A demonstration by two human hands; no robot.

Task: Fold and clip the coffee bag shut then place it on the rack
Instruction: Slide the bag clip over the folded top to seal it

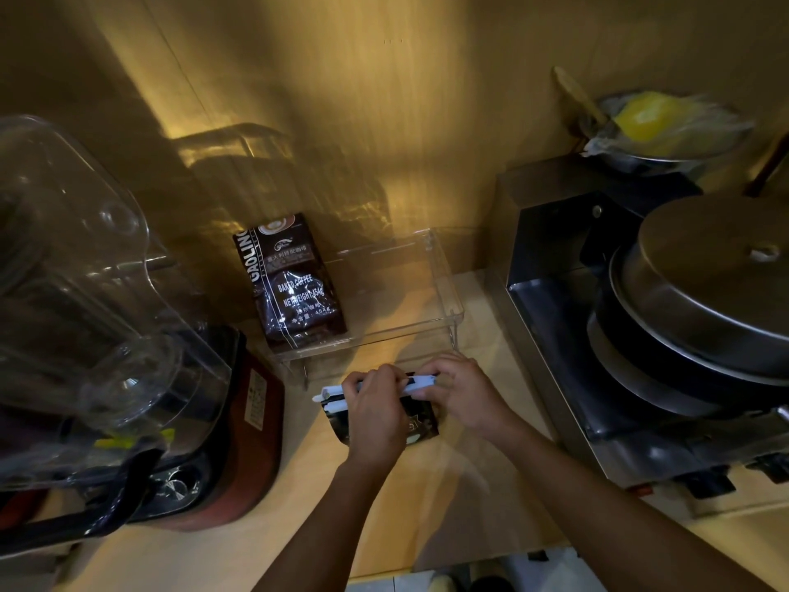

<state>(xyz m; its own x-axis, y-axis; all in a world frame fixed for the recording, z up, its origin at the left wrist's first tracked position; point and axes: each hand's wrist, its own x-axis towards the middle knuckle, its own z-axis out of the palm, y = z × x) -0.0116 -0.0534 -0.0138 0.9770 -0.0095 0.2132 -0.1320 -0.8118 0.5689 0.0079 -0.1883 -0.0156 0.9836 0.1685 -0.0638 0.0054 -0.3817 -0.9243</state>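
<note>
A small black coffee bag [420, 423] lies on the wooden counter in front of me. A long white clip [422, 383] runs across its folded top. My left hand [375, 414] covers the bag's left half and pinches the clip. My right hand [463, 390] grips the clip's right end. Just behind my hands stands a clear acrylic rack [444, 288]. A larger dark brown coffee bag [292, 284] stands upright in the rack's left side.
A blender with a clear jar [85, 301] and red-black base [239, 442] fills the left. A metal appliance with round plates [691, 309] stands at the right, with a bowl holding something yellow [657, 121] behind it. A wooden wall rises at the back.
</note>
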